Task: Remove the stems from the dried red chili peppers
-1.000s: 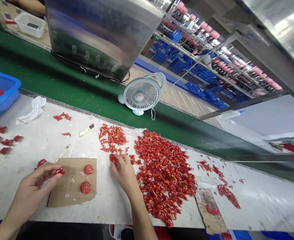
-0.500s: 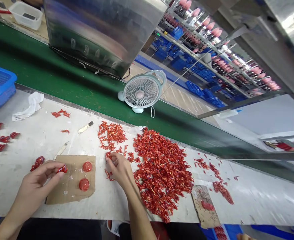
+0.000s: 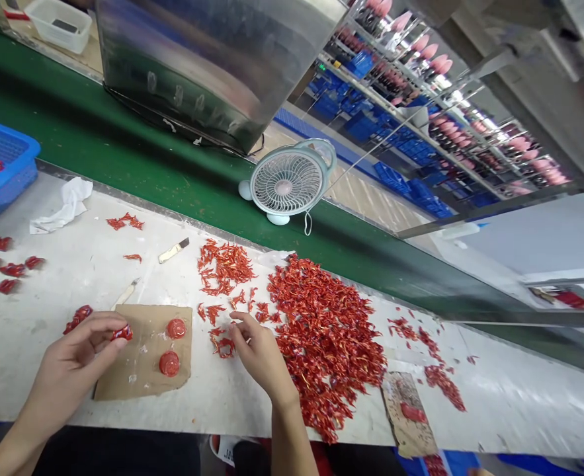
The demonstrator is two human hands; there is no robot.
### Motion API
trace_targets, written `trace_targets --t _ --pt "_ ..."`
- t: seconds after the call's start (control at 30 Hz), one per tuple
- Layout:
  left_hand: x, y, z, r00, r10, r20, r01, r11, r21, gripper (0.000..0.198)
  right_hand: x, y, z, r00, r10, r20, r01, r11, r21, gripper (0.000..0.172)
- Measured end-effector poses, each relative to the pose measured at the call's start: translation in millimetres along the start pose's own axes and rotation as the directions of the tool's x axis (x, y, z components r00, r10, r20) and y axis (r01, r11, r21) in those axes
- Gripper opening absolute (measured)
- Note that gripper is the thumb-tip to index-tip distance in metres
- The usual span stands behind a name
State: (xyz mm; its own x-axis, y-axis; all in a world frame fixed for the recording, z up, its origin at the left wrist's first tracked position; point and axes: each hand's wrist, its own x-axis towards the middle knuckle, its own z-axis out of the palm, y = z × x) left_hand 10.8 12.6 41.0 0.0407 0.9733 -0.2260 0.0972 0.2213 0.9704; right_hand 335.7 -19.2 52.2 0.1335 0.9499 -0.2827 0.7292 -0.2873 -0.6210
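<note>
left hand (image 3: 68, 363): fingertips pinch a crumpled glossy red wrapper (image 3: 122, 333), above a flat tan cardboard sheet (image 3: 137, 380) | right hand (image 3: 259, 354): fingers loosely parted, holding nothing visible, just left of a heap of shiny red strips (image 3: 326, 344)

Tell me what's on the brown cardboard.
One round red disc and another sit on the brown cardboard, hiding the cardboard beneath them. The left hand covers one corner, so that corner can't be seen.
</note>
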Motion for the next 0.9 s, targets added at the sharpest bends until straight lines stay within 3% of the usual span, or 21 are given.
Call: trace_targets --t 0.2,0.33,0.47,0.67,0.9 --pt "-1 1 2.9 0.996 -0.069 0.051 0.072 0.996 -0.053 0.02 -4 20 -7 0.997 -0.027 -0.075 0.026 0.999 -0.021 0.023" --pt "-1 -3 6.8 0.995 -0.071 0.076 0.077 0.994 -0.081 0.02 -3 23 -3 0.982 0.048 -0.184 -0.058 0.997 -0.048 0.028" --pt "-3 -2 12.7 0.99 -0.114 0.089 0.124 0.986 -0.112 0.024 2 14 9 0.984 0.098 -0.147 -0.097 0.995 0.01 0.036" --pt "-8 -4 9.1 0.972 -0.209 0.112 0.226 0.958 -0.174 0.036 14 9 15 0.985 -0.091 -0.149 0.072 0.989 -0.128 0.019" --pt "-9 -2 8.2 0.953 -0.242 0.183 0.281 0.93 -0.236 0.039 23 14 19 0.991 -0.038 -0.13 0.017 0.987 -0.159 0.022"
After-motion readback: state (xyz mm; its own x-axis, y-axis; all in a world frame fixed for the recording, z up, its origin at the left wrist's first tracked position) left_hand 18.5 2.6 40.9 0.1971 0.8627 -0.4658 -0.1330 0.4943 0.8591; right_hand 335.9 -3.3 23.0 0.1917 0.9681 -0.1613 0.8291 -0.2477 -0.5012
